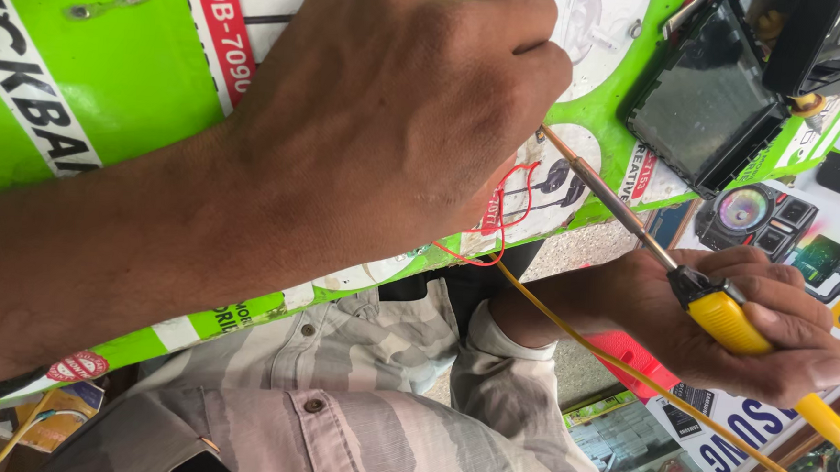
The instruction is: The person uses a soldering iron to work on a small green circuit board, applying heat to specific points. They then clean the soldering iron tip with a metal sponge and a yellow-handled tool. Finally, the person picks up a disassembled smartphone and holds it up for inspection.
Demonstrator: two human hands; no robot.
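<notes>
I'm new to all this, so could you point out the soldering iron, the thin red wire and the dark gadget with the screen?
soldering iron (pixel 722 317): head view, on its yellow handle.
thin red wire (pixel 500 210): head view, on its loop.
dark gadget (pixel 703 98): head view, on its screen.

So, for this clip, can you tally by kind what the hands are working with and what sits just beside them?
Hands: 2, left hand pressed on the green board, right hand gripping the iron
Soldering iron, yellow handle: 1
Thin red wire: 1
Yellow cord: 1
Dark screen module: 1
Green board: 1
Total: 7
</notes>
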